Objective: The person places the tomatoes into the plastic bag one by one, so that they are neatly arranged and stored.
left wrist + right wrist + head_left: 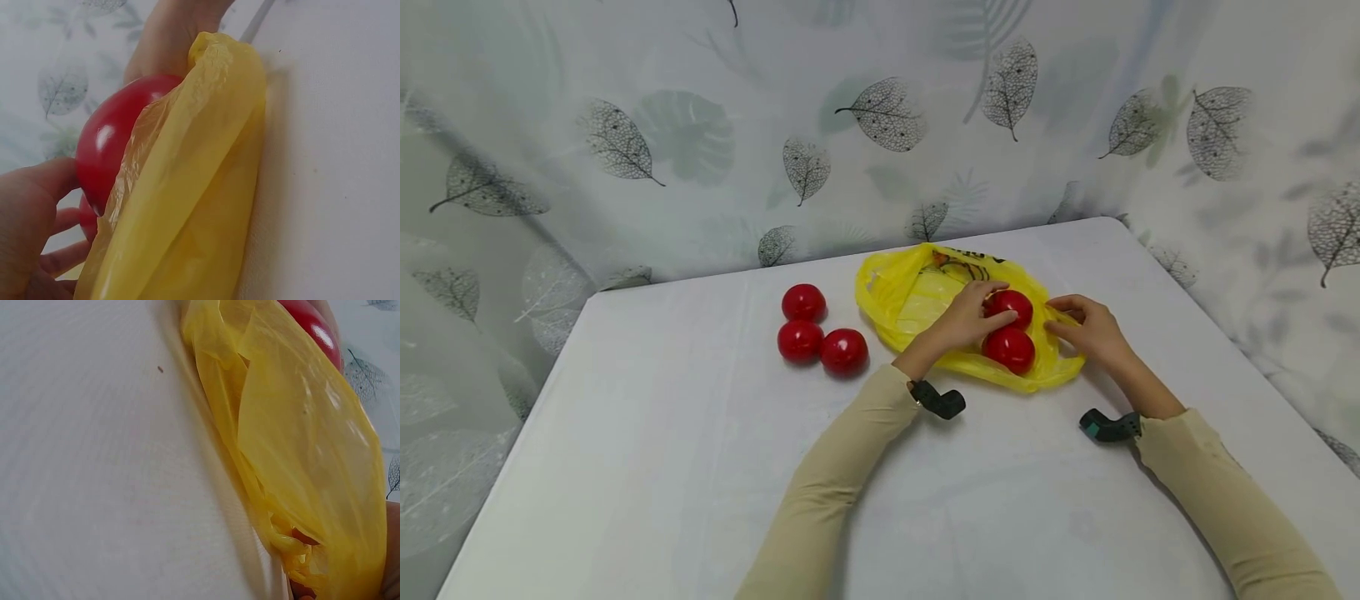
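A yellow plastic bag [917, 321] lies spread on the table, its mouth gaping. Two shiny red tomatoes, a far one [1017, 308] and a near one [1011, 350], sit at its right part. My left hand [962, 321] reaches over the bag and holds the far tomato between thumb and fingers; its thumb lies along the near tomato [119, 140]. With thumb and fingers my right hand [1092, 333] pinches the right edge of the bag. In the right wrist view the yellow film [300, 450] covers most of that hand.
Left of the bag, three more red tomatoes [801, 342] stand close together on the white table [647, 450]. A leaf-patterned cloth [715, 192] rises behind the table and along its sides. Dark wrist cameras [942, 402] are strapped at both sleeves.
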Tool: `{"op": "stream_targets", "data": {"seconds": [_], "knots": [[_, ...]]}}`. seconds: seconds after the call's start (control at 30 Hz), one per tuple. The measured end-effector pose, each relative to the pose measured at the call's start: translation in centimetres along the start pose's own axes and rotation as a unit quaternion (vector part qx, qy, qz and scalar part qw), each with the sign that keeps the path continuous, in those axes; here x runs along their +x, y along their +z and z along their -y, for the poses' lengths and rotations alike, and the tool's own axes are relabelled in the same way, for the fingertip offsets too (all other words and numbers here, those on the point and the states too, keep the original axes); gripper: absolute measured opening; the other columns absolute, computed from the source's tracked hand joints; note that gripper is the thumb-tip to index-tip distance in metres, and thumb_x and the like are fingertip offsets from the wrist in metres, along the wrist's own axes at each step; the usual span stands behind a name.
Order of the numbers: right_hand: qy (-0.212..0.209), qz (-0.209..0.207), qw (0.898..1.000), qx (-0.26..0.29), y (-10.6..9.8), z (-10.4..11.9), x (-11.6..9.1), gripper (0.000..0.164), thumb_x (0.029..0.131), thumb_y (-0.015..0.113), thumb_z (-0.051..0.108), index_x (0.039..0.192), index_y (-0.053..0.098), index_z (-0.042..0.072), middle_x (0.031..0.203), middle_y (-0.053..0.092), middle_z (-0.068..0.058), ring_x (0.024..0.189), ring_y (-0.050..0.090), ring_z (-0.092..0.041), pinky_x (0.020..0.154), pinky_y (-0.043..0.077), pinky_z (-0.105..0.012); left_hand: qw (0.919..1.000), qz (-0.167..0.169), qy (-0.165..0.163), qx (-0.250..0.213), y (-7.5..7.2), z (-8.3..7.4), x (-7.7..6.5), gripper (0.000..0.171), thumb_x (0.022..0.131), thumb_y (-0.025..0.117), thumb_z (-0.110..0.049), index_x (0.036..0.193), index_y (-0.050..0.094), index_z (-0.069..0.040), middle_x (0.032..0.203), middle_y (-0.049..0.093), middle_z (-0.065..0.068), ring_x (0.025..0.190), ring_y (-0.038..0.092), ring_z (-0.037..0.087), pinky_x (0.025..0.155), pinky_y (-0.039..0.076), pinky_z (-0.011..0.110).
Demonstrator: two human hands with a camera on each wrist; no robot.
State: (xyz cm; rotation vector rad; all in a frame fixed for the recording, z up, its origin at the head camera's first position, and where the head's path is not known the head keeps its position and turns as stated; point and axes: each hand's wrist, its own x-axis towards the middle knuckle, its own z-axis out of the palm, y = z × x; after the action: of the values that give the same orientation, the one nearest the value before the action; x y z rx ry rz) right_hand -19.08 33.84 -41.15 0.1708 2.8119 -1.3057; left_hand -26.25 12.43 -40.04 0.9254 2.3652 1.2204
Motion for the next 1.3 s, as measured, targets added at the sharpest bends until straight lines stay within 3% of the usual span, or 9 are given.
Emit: {"op": "stream_targets", "data": {"seconds": [0.27, 0.63, 0.83, 1.03, 1.3], "knots": [[0.008, 0.003, 1.000, 0.003, 0.2, 0.0, -0.3, 0.049, 0.098, 0.059, 0.022, 0.136, 0.046, -0.007, 0.134, 0.047, -0.030, 0.124, 0.044, -0.045, 0.106, 0.039, -0.055, 0.9998, -0.004, 0.019, 0.003, -0.7, 0.2, -1.0, 0.054, 0.097, 0.061, -0.030, 0.145, 0.044, -0.010, 0.143, 0.045, 0.011, 0.125, 0.048, 0.024, 0.096, 0.048, 0.022], [0.017, 0.004, 1.000, -0.003, 0.4, 0.0, -0.3, 0.050, 0.098, 0.059, 0.023, 0.136, 0.046, -0.005, 0.135, 0.047, -0.029, 0.120, 0.045, -0.042, 0.106, 0.040, -0.054, 0.9954, -0.018, 0.075, 0.056, -2.6, -0.4, -2.9, 0.050, 0.098, 0.060, -0.025, 0.143, 0.047, -0.007, 0.138, 0.048, 0.015, 0.123, 0.048, 0.028, 0.102, 0.044, 0.027], [0.008, 0.005, 1.000, -0.011, 0.3, 0.1, -0.2, 0.051, 0.098, 0.058, 0.026, 0.137, 0.046, -0.005, 0.134, 0.048, -0.028, 0.119, 0.046, -0.042, 0.105, 0.043, -0.049, 0.9921, -0.042, 0.079, 0.088, -3.5, -0.9, -3.9, 0.049, 0.097, 0.061, -0.026, 0.142, 0.048, -0.009, 0.136, 0.050, 0.011, 0.124, 0.050, 0.026, 0.107, 0.042, 0.031], [0.007, -0.002, 1.000, -0.017, 0.0, 0.0, -0.2, 0.051, 0.098, 0.058, 0.026, 0.137, 0.045, -0.005, 0.134, 0.048, -0.028, 0.120, 0.046, -0.042, 0.105, 0.041, -0.053, 0.9894, -0.048, 0.080, 0.111, -4.3, -1.4, -4.8, 0.049, 0.097, 0.061, -0.028, 0.142, 0.048, -0.012, 0.143, 0.046, 0.007, 0.132, 0.045, 0.020, 0.110, 0.038, 0.030], [0.002, 0.005, 1.000, -0.018, 0.1, -0.1, 0.1, 0.052, 0.098, 0.058, 0.028, 0.137, 0.045, -0.005, 0.134, 0.048, -0.029, 0.120, 0.046, -0.043, 0.105, 0.042, -0.051, 0.9880, -0.067, 0.072, 0.120, -5.9, -1.3, -7.2, 0.048, 0.097, 0.061, -0.029, 0.141, 0.050, -0.014, 0.143, 0.046, 0.004, 0.132, 0.045, 0.018, 0.110, 0.038, 0.027]]}}
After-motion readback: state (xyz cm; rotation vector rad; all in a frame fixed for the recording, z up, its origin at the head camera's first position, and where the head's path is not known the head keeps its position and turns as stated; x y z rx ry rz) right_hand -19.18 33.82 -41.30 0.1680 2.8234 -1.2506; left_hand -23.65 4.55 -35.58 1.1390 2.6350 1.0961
